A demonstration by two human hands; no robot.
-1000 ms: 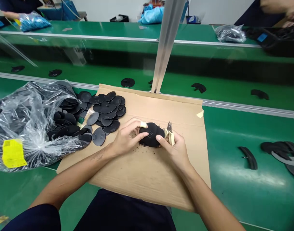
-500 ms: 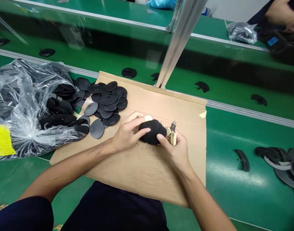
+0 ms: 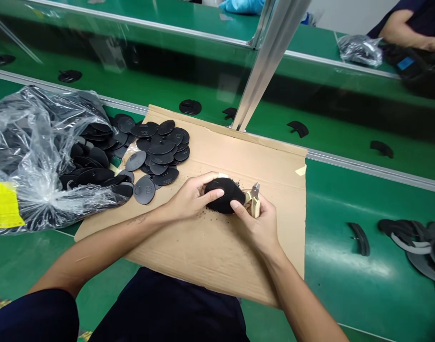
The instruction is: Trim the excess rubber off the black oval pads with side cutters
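My left hand (image 3: pixel 188 197) and my right hand (image 3: pixel 260 223) meet over a sheet of cardboard (image 3: pixel 217 247). Between them is a black oval plastic part (image 3: pixel 222 197); the left fingers curl round its left side and the right thumb presses its near edge. My right hand also grips small cutters with cream handles (image 3: pixel 253 202), their metal jaws pointing up beside the part. Dark crumbs lie on the cardboard around the part. A pile of the same black oval parts (image 3: pixel 156 149) lies to the left on the cardboard.
A clear plastic bag (image 3: pixel 32 156) with a yellow label holds more black parts at the left. A metal post (image 3: pixel 270 61) rises behind the cardboard. Loose black pieces lie on the green belt (image 3: pixel 345 137) and at the right (image 3: pixel 413 237). Another person's arm (image 3: pixel 406 33) is at the far right.
The view tilted down and shifted between the first frame and now. My left fingers have turned slightly on the black part; both hands stay in the same spot.
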